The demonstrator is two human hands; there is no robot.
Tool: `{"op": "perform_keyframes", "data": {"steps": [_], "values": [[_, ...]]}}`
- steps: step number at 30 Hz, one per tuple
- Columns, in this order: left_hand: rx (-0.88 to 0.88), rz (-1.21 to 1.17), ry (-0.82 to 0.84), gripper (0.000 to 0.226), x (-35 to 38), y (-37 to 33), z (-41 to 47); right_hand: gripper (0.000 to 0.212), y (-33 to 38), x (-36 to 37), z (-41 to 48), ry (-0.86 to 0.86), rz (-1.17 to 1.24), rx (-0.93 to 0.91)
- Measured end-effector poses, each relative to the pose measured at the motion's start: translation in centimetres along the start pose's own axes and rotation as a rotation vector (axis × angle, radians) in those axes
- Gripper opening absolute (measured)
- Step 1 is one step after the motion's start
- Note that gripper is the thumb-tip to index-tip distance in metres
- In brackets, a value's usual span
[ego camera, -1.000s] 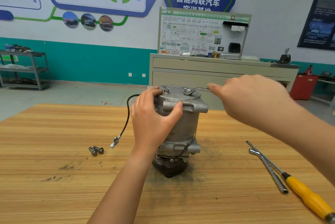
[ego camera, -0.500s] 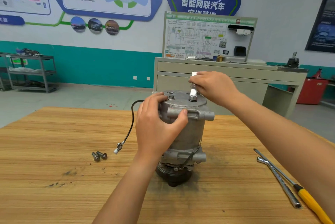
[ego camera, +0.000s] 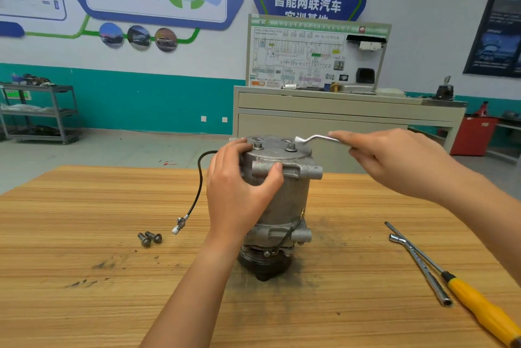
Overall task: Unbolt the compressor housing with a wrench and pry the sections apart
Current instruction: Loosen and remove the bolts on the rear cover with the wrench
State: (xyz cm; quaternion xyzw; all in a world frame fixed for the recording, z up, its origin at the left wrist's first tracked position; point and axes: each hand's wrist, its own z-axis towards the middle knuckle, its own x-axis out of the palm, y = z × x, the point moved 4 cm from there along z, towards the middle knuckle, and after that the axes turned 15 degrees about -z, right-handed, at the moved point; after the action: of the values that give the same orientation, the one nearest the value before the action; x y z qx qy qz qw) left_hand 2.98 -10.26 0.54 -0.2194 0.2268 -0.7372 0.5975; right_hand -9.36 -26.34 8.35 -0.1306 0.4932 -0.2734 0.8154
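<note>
Compressor housing (ego camera: 290, 201) is standing upright on its dark pulley end (ego camera: 263, 264), about mid worktop (ego camera: 84, 249), somewhat nearer the far edge than the near one. Two seated bolts (ego camera: 258, 146) are sitting in its flat top face.

Left hand (ego camera: 239, 195) is gripping the upper part of the housing from the left. Its fingers (ego camera: 242, 147) are curling over the top rim and its thumb is pressing on the front lug.

Right hand (ego camera: 394, 163) is holding the wrench (ego camera: 313, 138) by the handle, with the fingers closed around it and the index finger lying along the shaft. The wrench head is sitting at the far right rim of the top face. Cannot tell if it is seated on a bolt there.

A black cable (ego camera: 198, 190) is looping out from the housing's left side and hanging down to the worktop, ending in a white connector (ego camera: 178, 228).

Two loose bolts (ego camera: 149, 238) are lying touching each other just left of the connector, toward the left half of the worktop.

Toward the right edge, a socket wrench (ego camera: 423, 271) and a yellow-handled screwdriver (ego camera: 479, 308) are lying side by side, close together. Both are angling toward the near right corner, and the screwdriver handle is running off the frame there.

Dark smudges are showing on the wood around the housing base and toward the near left.
</note>
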Motion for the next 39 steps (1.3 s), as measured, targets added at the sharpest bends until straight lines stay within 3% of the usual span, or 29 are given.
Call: {"op": "perform_keyframes", "data": {"steps": [13, 16, 18, 20, 23, 28, 30, 32, 34, 37, 39], "values": [[0.009, -0.008, -0.003, 0.059, -0.1, 0.0, -0.1, 0.072, 4.3, -2.1, 0.1, 0.047, -0.506, -0.031], [0.014, -0.002, 0.01, 0.06, -0.2, -0.1, 0.0, 0.055, 3.3, -1.4, -0.9, -0.138, -0.489, 0.059], [0.026, -0.002, 0.011, 0.059, -0.1, -0.1, 0.1, 0.026, 2.1, 0.1, -1.3, -0.462, -0.294, 0.077], [0.024, -0.009, 0.01, 0.057, -0.2, 0.0, 0.2, 0.015, 1.3, 2.0, -0.3, -0.591, -0.127, 0.091], [0.016, -0.023, 0.014, 0.058, -0.3, 0.1, 0.3, 0.011, 1.3, 4.0, 3.9, -0.572, -0.04, 0.096], [-0.016, -0.021, 0.045, 0.057, -0.4, 0.0, 0.3, 0.022, 2.4, 5.2, 9.9, -0.347, 0.07, -0.087], [-0.027, -0.015, 0.049, 0.053, -0.5, 0.0, 0.3, 0.024, 1.2, 5.0, 9.7, -0.4, 0.161, 0.076], [-0.028, -0.02, 0.049, 0.055, -0.5, -0.1, 0.2, 0.023, -1.0, 3.9, 8.4, -0.492, 0.452, 0.359], [-0.023, -0.027, 0.042, 0.056, -0.5, -0.2, 0.2, 0.022, -2.3, 2.6, 6.6, -0.49, 0.604, 0.41], [-0.021, -0.028, 0.028, 0.057, -0.4, -0.2, 0.1, 0.03, -1.7, 0.4, 3.7, -0.217, 0.16, 0.131], [-0.022, -0.035, 0.026, 0.061, -0.2, -0.2, 0.1, 0.037, -0.8, -0.6, 2.0, 0.0, -0.069, 0.039]]}}
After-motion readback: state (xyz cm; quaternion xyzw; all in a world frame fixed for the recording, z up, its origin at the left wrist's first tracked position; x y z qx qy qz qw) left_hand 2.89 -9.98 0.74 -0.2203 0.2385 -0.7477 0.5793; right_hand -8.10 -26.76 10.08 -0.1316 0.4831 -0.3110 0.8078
